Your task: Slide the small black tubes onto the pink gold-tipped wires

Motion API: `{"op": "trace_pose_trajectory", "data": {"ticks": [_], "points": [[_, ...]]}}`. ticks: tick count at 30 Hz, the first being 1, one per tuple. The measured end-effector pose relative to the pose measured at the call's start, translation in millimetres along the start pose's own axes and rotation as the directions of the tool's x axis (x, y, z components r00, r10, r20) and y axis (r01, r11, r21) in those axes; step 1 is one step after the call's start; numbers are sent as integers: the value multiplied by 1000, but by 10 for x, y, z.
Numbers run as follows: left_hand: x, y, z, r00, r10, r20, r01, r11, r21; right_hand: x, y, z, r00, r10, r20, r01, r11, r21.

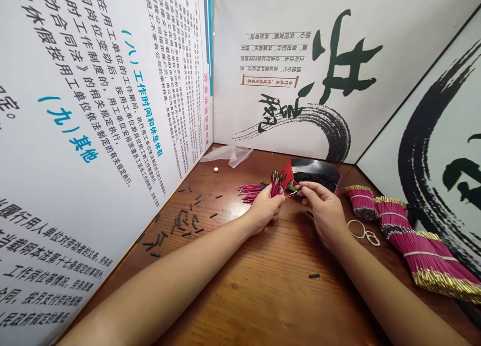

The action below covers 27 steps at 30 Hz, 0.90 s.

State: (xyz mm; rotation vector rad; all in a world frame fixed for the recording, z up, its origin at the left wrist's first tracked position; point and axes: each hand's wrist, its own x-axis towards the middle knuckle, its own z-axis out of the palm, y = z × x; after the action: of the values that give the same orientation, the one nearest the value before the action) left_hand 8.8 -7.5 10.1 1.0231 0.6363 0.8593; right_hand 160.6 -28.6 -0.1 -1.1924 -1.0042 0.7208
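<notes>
Left hand tight around magenta wires, right hand tight on one near black tray's rim, roomy tabletop between forearms.

The tabletop beneath the black bin is brown wood, grain visible, with a glossy finish; the bin's inner wall is smooth and shiny, apparently plastic, and the small tubes scattered to its left appear matt, plastic or rubber. Immediately left of the bin, the held wires show smooth magenta plastic-like sheathing, while the wire bundles to its right end in shiny, gold-coloured metal tips. The bag left of the bin is thin, creased, translucent plastic.
</notes>
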Motion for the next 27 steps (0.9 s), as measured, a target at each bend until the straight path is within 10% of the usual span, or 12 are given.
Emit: {"op": "trace_pose_trajectory", "data": {"ticks": [27], "points": [[13, 3, -19, 999, -36, 2, 36, 999, -25, -14, -45, 26, 994, 100, 36, -104, 987, 124]]}}
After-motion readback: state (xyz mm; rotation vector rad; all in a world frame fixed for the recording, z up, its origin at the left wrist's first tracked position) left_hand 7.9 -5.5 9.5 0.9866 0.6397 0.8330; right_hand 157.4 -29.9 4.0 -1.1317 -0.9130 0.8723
